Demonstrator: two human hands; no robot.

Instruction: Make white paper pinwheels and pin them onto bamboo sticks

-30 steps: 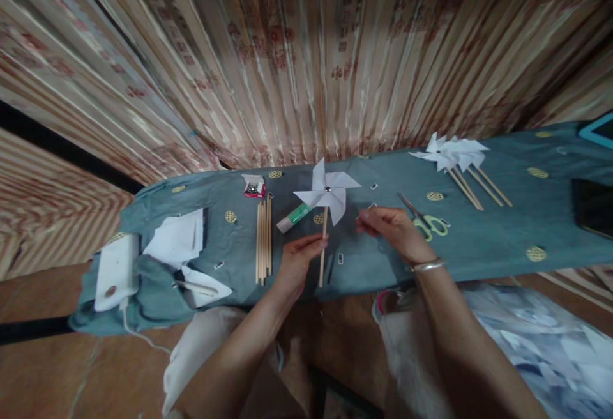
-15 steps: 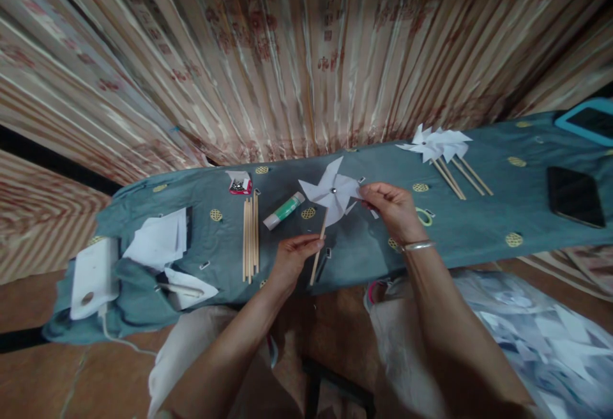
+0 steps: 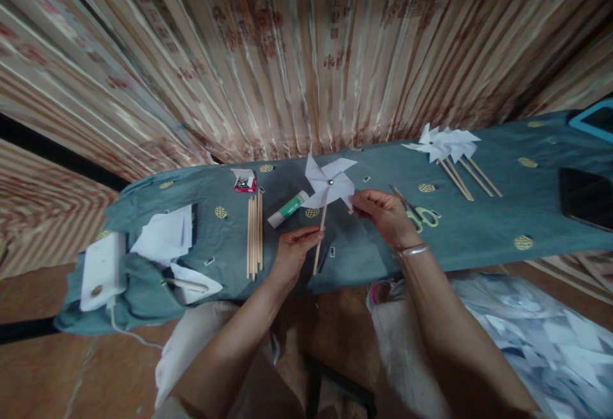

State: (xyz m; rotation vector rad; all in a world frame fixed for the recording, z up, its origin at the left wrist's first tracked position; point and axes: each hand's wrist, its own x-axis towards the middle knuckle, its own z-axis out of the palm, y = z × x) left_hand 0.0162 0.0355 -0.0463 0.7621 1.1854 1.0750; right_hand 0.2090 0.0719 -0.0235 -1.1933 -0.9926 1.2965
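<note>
Across the far side, from ten to two o'clock of the pinwheel (image 3: 339, 189), hangs a curtain (image 3: 306, 55); below it the table (image 3: 479, 227) runs from about eight o'clock across to three. Between two and three o'clock lie several finished pinwheels (image 3: 453, 144), overlapping on the table. Past eight o'clock sit papers (image 3: 165, 237), loosely stacked. The pinwheel itself is at mid-view, above the table, its stick (image 3: 318, 256) slanting down just past six o'clock. At seven o'clock the left hand (image 3: 292, 256) has its grip closed on that stick; at four o'clock the right hand (image 3: 383, 214) keeps a narrow grip, fingertips at a blade, though I cannot tell whether they pinch it. Loose sticks (image 3: 255, 234) lie side by side at eight o'clock, scissors (image 3: 408, 207) between three and four, a glue stick (image 3: 287, 209) at eight, nearer the pinwheel, and an opened box (image 3: 245, 182) at nine.
</note>
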